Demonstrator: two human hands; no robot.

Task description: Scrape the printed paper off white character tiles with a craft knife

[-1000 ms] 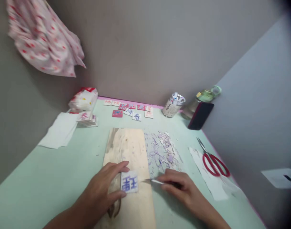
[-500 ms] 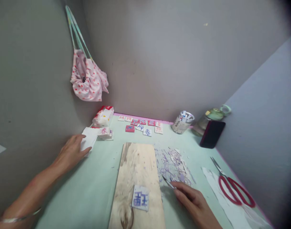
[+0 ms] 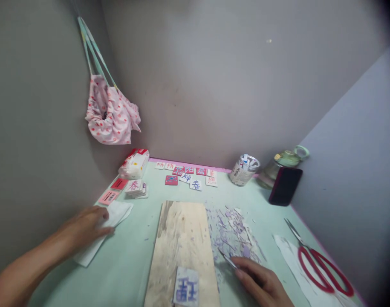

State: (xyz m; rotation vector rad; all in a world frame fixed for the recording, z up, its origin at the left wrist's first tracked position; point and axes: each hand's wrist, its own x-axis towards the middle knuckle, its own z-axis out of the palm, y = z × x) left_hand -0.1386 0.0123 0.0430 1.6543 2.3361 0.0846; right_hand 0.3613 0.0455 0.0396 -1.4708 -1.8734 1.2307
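My left hand is on a folded white tissue at the left of the table, thumb and fingers closed over it. My right hand grips a slim carving knife, its tip pointing forward and left beside the board. On the wooden board lies a small pale tile with a blue character, seen sideways. Purple and white shavings are scattered on the table right of the board. A stack of tiles, the top one bearing a red character, stands beyond my left hand.
Red-handled scissors rest on white paper at the right. A phone leans against a glass jug, beside a tin. Several character tiles lie at the back, near a tissue pack. Red cards are at the left.
My left hand has drawn the tissue back toward me, away from the tile stack, uncovering the red cards. My right hand keeps the knife at about the same place. The view has tilted up slightly.
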